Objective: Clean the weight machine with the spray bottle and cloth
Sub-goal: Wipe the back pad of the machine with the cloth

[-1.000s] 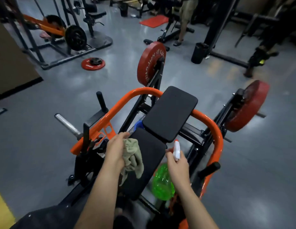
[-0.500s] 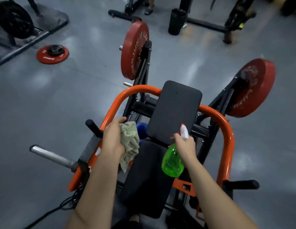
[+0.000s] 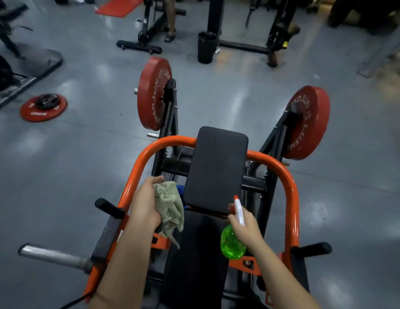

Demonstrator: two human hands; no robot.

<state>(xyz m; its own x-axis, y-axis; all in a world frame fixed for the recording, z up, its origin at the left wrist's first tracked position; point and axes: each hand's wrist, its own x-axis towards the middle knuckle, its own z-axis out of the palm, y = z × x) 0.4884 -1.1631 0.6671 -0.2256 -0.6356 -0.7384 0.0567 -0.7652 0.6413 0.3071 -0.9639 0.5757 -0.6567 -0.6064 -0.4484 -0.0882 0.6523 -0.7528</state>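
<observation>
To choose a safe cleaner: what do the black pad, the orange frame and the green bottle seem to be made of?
Black pad: probably vinyl over foam; matte, smooth, rounded corners. Orange frame: likely painted steel tube; glossy highlights along the bend. Green bottle: translucent plastic; light shines through.

On the weight machine (image 3: 290,186) we find raised lettering moulded into both loaded plates. On the right red plate (image 3: 313,121) we read "LUXIA" along the lower rim. More letters of the same kind curve round its upper rim, too smeared for us to spell. The left red plate (image 3: 150,94) is turned nearly edge-on. We make out "LUX" near its top, and the letters lower down we cannot read with any certainty. The red plate lying flat on the floor (image 3: 32,112) carries white printed marks, blurred beyond reading. A small yellow label (image 3: 284,44) on the black rack (image 3: 239,44) behind is likewise illegible to us.
</observation>
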